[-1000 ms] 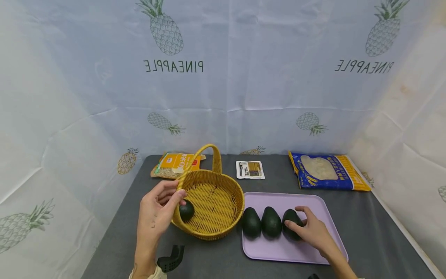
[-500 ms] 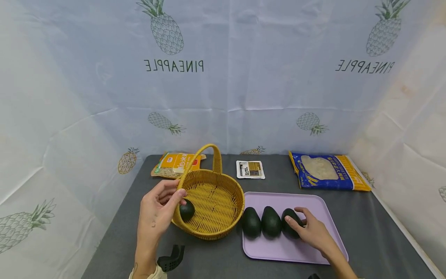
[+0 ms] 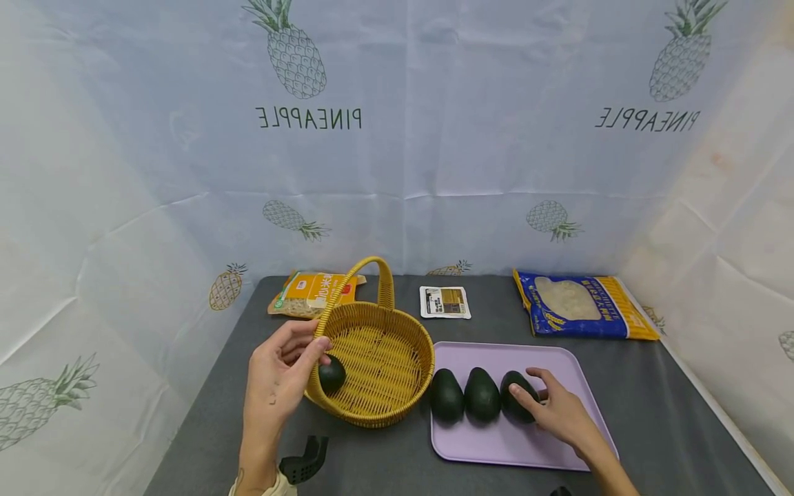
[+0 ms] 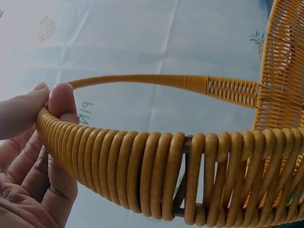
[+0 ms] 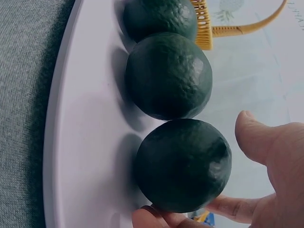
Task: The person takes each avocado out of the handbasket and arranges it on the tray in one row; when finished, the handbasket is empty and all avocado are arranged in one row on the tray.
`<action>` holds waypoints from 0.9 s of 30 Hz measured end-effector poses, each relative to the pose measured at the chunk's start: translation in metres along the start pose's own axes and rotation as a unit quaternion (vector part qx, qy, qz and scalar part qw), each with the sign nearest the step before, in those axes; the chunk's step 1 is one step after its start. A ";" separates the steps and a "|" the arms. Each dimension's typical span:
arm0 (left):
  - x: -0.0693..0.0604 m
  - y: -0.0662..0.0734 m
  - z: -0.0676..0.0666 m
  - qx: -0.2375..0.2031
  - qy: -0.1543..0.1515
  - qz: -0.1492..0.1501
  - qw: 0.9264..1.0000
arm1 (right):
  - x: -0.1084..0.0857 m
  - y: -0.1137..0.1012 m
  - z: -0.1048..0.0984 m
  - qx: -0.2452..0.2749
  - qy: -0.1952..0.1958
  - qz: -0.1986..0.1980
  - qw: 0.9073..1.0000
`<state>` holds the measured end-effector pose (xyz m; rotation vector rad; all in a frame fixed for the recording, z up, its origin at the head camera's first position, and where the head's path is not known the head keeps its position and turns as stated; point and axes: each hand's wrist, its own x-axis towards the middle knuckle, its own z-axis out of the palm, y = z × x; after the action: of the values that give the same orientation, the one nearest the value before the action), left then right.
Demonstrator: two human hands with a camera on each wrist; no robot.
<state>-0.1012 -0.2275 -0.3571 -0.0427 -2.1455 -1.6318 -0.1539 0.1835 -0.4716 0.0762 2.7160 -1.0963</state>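
In the head view my left hand [image 3: 282,365] grips the handle [image 3: 384,282] of a yellow woven basket [image 3: 428,344], fingers and thumb round it, as the left wrist view confirms. One dark green avocado [image 3: 332,375] lies in the basket's left side, partly hidden by the handle. On a lilac tray [image 3: 502,444], three avocados stand in a row: left [image 3: 446,396], middle [image 3: 482,395] and right [image 3: 517,394]. My right hand [image 3: 561,413] is spread round the right avocado. In the right wrist view, fingertips [image 5: 147,218] touch its side, while the thumb [image 5: 256,137] stands apart from it.
Behind the basket lies an orange food bag [image 3: 310,293]. A small white-and-brown packet [image 3: 445,302] is at the back centre, a blue-and-yellow bag [image 3: 577,306] at the back right. White pineapple-print cloth [image 3: 397,172] encloses the dark grey table [image 3: 211,427].
The right avocado has shifted slightly left, towards the middle one, with my right hand at it. My left hand and the basket stay where they were.
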 end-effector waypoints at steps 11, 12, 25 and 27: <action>-0.001 0.000 0.000 -0.002 -0.004 -0.004 1.000 | 0.000 0.002 -0.001 -0.030 0.009 -0.010 0.999; -0.001 0.000 0.000 -0.002 -0.005 -0.004 1.000 | 0.000 0.001 -0.002 -0.034 0.013 -0.015 0.999; -0.001 -0.001 -0.001 -0.011 -0.001 0.001 1.000 | 0.009 -0.028 -0.011 -0.037 0.116 -0.166 0.979; -0.001 -0.001 -0.001 -0.011 -0.001 0.002 1.000 | 0.011 -0.038 -0.011 -0.026 0.122 -0.186 0.975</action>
<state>-0.1006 -0.2286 -0.3582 -0.0549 -2.1281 -1.6542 -0.1716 0.1634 -0.4404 -0.3419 3.0617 -1.1742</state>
